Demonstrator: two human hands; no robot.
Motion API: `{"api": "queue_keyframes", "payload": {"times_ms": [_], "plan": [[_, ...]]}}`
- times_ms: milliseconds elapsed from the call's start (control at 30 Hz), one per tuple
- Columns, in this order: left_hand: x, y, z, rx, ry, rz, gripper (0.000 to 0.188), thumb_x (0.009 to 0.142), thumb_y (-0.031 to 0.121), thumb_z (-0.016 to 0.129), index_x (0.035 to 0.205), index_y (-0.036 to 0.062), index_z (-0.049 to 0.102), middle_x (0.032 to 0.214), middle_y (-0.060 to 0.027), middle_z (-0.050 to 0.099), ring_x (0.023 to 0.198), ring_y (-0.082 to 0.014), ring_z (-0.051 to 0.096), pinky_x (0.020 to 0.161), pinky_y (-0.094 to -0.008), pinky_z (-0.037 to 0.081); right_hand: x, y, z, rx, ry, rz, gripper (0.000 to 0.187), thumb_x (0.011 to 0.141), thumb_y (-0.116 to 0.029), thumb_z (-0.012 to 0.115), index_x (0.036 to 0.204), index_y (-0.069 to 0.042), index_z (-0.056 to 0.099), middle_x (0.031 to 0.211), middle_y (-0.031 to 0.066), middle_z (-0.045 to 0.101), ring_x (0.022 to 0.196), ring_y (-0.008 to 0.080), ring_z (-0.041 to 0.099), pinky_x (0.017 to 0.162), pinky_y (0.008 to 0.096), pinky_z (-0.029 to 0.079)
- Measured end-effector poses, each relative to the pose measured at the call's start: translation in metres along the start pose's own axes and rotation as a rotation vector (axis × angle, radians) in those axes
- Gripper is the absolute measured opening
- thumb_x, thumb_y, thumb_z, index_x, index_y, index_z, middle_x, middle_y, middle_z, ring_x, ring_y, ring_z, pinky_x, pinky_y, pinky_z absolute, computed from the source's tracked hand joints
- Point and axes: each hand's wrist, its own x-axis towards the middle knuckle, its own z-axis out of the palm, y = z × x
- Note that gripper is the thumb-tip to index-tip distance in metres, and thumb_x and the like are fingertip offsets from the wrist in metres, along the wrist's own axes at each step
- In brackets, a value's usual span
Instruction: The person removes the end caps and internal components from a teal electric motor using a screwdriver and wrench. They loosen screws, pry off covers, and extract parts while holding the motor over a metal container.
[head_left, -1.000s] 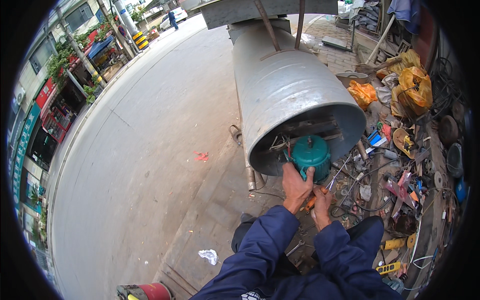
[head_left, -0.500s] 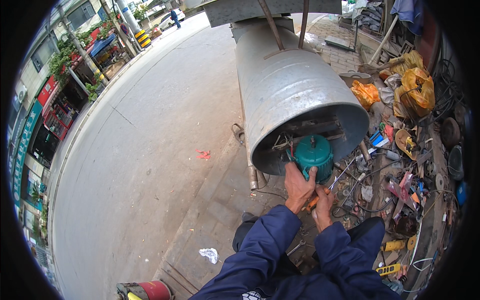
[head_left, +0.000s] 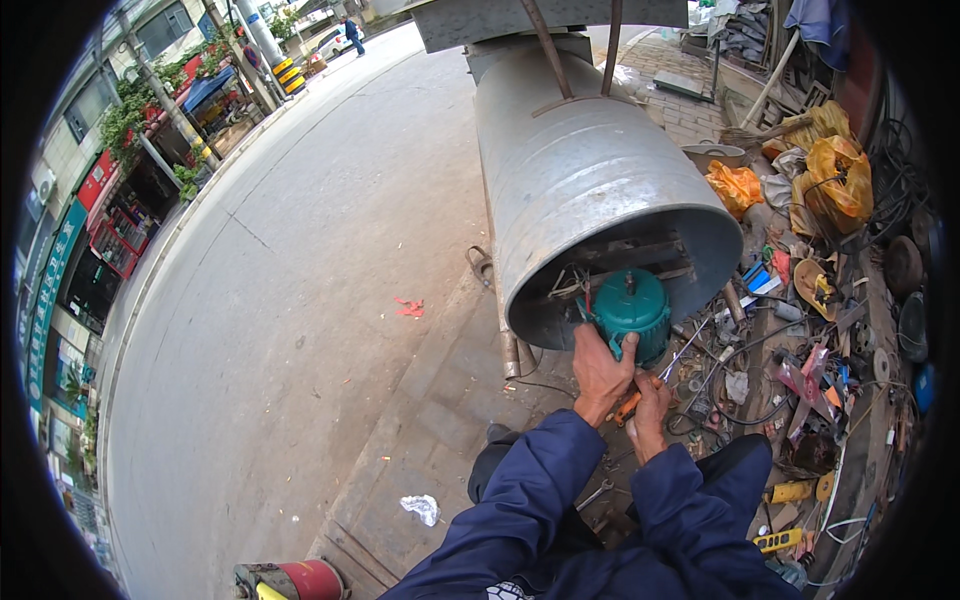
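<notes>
Head view shows the person crouched on the pavement at the open lower end of a large galvanised sheet-metal duct (head_left: 590,170), working on the teal electric motor (head_left: 632,312) that sits just inside its mouth, hung from dark steel cross-bars (head_left: 640,255). The left hand (head_left: 598,362) is up against the motor's lower left side, fingers curled around its casing and touching it, so it reads as steadying or turning the motor body. The right hand (head_left: 650,410) is lower and just beside it, fingers closed around an orange-handled tool (head_left: 632,405), most likely a screwdriver or pliers, though the working tip is hidden behind the hands. Thin wires (head_left: 700,345) trail from the motor toward the scrap-strewn ground on the right, where cables, metal parts and yellow bags (head_left: 830,170) lie in a heap. A spanner (head_left: 597,493) lies on the paving between the knees. As a judgement, the step in hand is fitting or freeing the motor on its mounts inside the duct, with 1 hand bracing and 1 driving a fastener. The next move calls for keeping the motor's weight supported while the tool stays seated on its fastener, and for keeping the loose wires out of the way.
</notes>
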Motion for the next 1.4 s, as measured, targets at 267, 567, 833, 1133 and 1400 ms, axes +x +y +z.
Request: {"api": "queue_keyframes", "payload": {"times_ms": [267, 567, 833, 1133, 1400], "plan": [[0.000, -0.003, 0.002, 0.005, 0.005, 0.013, 0.066, 0.097, 0.055, 0.070, 0.110, -0.0058, 0.048, 0.102, -0.0292, 0.053, 0.095, -0.0521, 0.058, 0.082, -0.0575, 0.047, -0.005, -0.004, 0.007, 0.069, 0.051, 0.064, 0.014, 0.099, -0.017, 0.073, 0.096, -0.003, 0.070, 0.087, 0.0071, 0.073, 0.070, 0.0166, 0.064, 0.064, 0.0312, 0.048], [0.001, -0.010, 0.009, -0.011, 0.013, 0.017, 0.074, 0.097, 0.062, 0.068, 0.117, -0.0060, 0.048, 0.104, -0.0294, 0.055, 0.098, -0.0516, 0.059, 0.086, -0.0570, 0.048, -0.006, -0.006, 0.008, 0.083, 0.043, 0.077, 0.012, 0.099, -0.014, 0.075, 0.097, -0.003, 0.072, 0.081, 0.0078, 0.070, 0.065, 0.0175, 0.064, 0.059, 0.0317, 0.048], [0.000, -0.010, 0.009, 0.007, 0.028, 0.036, 0.073, 0.098, 0.063, 0.066, 0.116, -0.0058, 0.049, 0.104, -0.0299, 0.056, 0.095, -0.0517, 0.060, 0.084, -0.0561, 0.049, -0.004, -0.005, 0.011, 0.096, 0.055, 0.078, 0.012, 0.095, -0.013, 0.076, 0.095, -0.004, 0.069, 0.081, 0.0071, 0.068, 0.068, 0.0179, 0.063, 0.059, 0.0334, 0.048], [0.001, -0.009, 0.007, 0.009, 0.009, 0.023, 0.073, 0.099, 0.063, 0.065, 0.117, -0.0055, 0.048, 0.106, -0.0307, 0.057, 0.096, -0.0523, 0.061, 0.085, -0.0562, 0.049, -0.007, -0.007, 0.016, 0.201, 0.086, 0.175, 0.014, 0.098, -0.017, 0.073, 0.096, -0.003, 0.070, 0.080, 0.0080, 0.067, 0.063, 0.0193, 0.062, 0.058, 0.0333, 0.048], [0.002, -0.006, 0.005, 0.010, -0.005, 0.004, 0.072, 0.099, 0.062, 0.067, 0.118, -0.0048, 0.048, 0.107, -0.0303, 0.058, 0.098, -0.0519, 0.062, 0.085, -0.0562, 0.049, -0.008, -0.004, 0.014, 0.066, 0.043, 0.054, 0.011, 0.093, -0.010, 0.074, 0.098, -0.003, 0.068, 0.079, 0.0048, 0.063, 0.062, 0.0181, 0.060, 0.057, 0.0332, 0.048]]}}
